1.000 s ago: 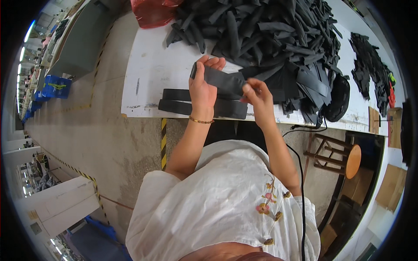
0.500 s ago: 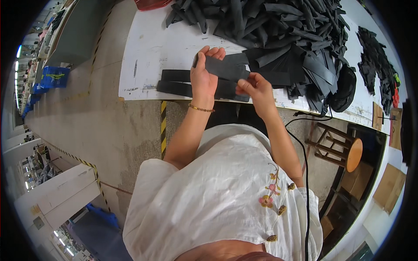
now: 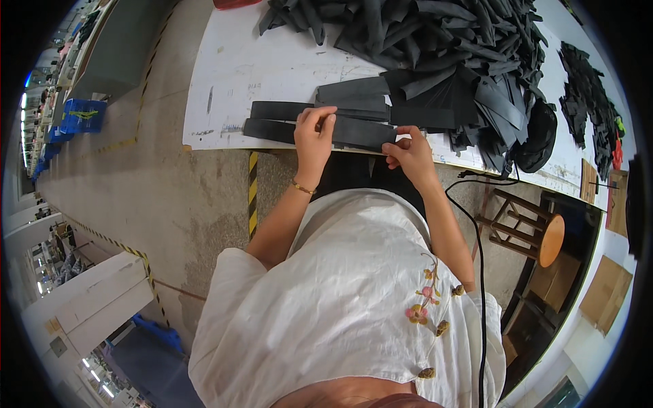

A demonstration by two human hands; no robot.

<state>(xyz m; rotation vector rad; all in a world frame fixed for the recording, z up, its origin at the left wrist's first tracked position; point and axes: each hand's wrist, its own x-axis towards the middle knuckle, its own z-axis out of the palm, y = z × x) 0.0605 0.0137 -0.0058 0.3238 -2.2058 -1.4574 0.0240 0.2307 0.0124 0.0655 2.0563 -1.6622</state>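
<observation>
Long black fabric strips lie side by side along the table's near edge. My right hand (image 3: 410, 155) pinches the right end of the front black strip (image 3: 364, 134) between thumb and fingers. My left hand (image 3: 314, 136) is on the same strip farther left, its fingers curled and closed on the strip's upper edge. Just behind it runs the back strip (image 3: 279, 110), partly covered by my left fingers. Beyond the hands a wider dark grey fabric piece (image 3: 352, 88) lies flat, its right end touching fanned-out black pieces (image 3: 422, 102).
A large heap of dark fabric pieces (image 3: 435, 34) covers the far right of the white table (image 3: 231, 75). A black bag-like item (image 3: 537, 139) sits at its right. A black cable (image 3: 480, 272) hangs down near my right arm, by a wooden stool (image 3: 551, 241).
Both hands have come down and nearer the table edge. The dark piece held raised between them is no longer up; my left palm, which faced up, has turned down onto the strip.
</observation>
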